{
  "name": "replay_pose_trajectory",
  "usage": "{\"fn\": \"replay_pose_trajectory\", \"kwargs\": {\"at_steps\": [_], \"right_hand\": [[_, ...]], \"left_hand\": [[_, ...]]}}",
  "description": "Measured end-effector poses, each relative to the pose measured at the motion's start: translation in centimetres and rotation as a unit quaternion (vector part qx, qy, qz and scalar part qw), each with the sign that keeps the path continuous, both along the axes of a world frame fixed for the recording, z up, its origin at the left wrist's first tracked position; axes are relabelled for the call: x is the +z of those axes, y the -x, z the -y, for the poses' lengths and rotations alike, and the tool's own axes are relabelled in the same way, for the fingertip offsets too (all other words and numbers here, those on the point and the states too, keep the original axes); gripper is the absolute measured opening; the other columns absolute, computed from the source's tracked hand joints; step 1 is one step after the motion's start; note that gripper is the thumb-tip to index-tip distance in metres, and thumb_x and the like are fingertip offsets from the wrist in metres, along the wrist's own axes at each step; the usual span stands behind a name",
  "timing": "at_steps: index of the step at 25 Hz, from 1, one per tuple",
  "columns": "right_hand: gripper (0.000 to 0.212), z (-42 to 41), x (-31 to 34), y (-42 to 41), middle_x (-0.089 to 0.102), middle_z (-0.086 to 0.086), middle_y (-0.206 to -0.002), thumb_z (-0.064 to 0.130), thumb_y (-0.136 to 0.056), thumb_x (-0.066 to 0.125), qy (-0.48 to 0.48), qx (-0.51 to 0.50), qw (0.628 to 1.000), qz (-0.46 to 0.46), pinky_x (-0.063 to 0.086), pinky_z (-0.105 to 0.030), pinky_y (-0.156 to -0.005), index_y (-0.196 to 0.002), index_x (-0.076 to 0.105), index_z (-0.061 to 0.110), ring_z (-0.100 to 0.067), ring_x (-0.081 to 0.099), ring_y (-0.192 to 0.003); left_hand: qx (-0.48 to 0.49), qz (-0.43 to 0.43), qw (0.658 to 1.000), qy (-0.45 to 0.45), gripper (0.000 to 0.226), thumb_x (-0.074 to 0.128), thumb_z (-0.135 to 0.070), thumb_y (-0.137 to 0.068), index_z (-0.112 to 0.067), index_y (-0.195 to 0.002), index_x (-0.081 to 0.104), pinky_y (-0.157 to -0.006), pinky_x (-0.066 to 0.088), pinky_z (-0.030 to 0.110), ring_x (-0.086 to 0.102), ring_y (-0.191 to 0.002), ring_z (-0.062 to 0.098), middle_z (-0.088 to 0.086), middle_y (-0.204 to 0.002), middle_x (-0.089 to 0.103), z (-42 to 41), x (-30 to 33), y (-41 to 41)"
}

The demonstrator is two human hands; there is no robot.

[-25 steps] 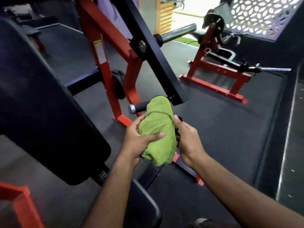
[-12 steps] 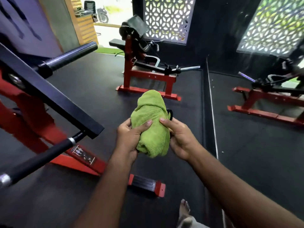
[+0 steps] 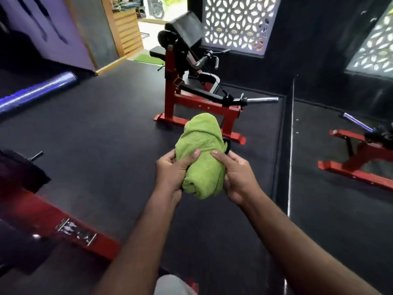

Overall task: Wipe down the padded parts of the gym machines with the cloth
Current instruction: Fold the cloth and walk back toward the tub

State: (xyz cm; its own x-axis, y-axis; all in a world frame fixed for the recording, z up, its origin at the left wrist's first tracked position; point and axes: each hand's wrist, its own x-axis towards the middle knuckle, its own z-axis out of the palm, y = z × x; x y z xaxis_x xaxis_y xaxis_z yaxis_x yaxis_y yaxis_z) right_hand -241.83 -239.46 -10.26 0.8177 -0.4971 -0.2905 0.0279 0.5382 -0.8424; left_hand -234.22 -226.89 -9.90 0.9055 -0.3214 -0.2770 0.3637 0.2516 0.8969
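A bunched green cloth is held in front of me over the dark floor. My left hand grips its left side and my right hand grips its right side, thumbs on top. A small black object peeks out behind the cloth by my right hand. Straight ahead stands a red-framed machine with a tilted black arm pad at its top and a black seat behind it. The cloth touches no pad.
A red frame bar of the nearer machine lies at lower left, with a steel sleeve above it. A mirror wall on the right reflects another red machine. Open black rubber floor spreads between me and the far machine.
My view has swung right, away from the large black pad and black lever at left. The far red machine is now closer and centred. Both hands keep hold of the cloth.
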Motion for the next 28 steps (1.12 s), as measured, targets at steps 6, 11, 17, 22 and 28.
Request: {"fn": "replay_pose_trajectory", "kwargs": {"at_steps": [6, 11, 17, 22, 28], "right_hand": [[0.020, 6.1, -0.3, -13.7, 0.075, -0.019, -0.106, 0.004, -0.091, 0.066, 0.006, 0.031, 0.999, -0.021, 0.061, -0.041, -0.084, -0.109, 0.068, -0.002, -0.031, 0.073, -0.097], [0.018, 11.0, -0.8, -32.1, 0.076, -0.019, -0.103, 0.002, -0.089, 0.067, 0.017, 0.078, 0.997, -0.013, 0.061, -0.039, -0.083, -0.106, 0.070, -0.002, -0.028, 0.074, -0.090], [0.020, 13.2, 0.9, -53.8, 0.075, -0.020, -0.103, 0.001, -0.087, 0.068, -0.004, 0.132, 0.991, -0.015, 0.061, -0.039, -0.081, -0.107, 0.070, -0.003, -0.028, 0.073, -0.087], [0.020, 14.2, 0.6, -71.7, 0.074, -0.023, -0.105, 0.002, -0.089, 0.067, -0.021, 0.179, 0.983, -0.023, 0.059, -0.047, -0.089, -0.107, 0.069, -0.005, -0.035, 0.072, -0.095], [0.022, 11.7, -0.5, -97.9, 0.074, -0.024, -0.106, 0.001, -0.090, 0.066, -0.009, 0.299, 0.954, -0.030, 0.056, -0.051, -0.093, -0.111, 0.069, -0.006, -0.038, 0.071, -0.104]], "left_hand": [[0.044, -0.001, 0.999, 0.004, 0.032, 0.084, -0.004, -0.075, 0.000, -0.105, 0.073, -0.078, 0.063, 0.041, 0.076, -0.092, 0.028, 0.014, -0.100, 0.078, 5.8, -1.1, -12.8], [0.086, -0.002, 0.996, 0.024, 0.026, 0.081, 0.000, -0.075, 0.000, -0.100, 0.073, -0.067, 0.062, 0.033, 0.076, -0.084, 0.024, 0.014, -0.096, 0.078, 9.9, -1.8, -29.8], [0.136, -0.002, 0.991, 0.014, 0.016, 0.080, 0.002, -0.078, -0.003, -0.092, 0.074, -0.066, 0.062, 0.033, 0.077, -0.082, 0.023, 0.013, -0.095, 0.079, 11.5, 0.3, -50.2], [0.199, -0.008, 0.980, 0.012, 0.019, 0.079, 0.003, -0.078, 0.000, -0.095, 0.073, -0.071, 0.063, 0.037, 0.076, -0.085, 0.025, 0.014, -0.096, 0.078, 12.6, 0.2, -66.6], [0.342, -0.017, 0.939, 0.012, 0.022, 0.080, 0.002, -0.078, 0.001, -0.099, 0.073, -0.074, 0.064, 0.040, 0.076, -0.086, 0.027, 0.016, -0.097, 0.078, 10.6, -1.1, -88.8]]}}
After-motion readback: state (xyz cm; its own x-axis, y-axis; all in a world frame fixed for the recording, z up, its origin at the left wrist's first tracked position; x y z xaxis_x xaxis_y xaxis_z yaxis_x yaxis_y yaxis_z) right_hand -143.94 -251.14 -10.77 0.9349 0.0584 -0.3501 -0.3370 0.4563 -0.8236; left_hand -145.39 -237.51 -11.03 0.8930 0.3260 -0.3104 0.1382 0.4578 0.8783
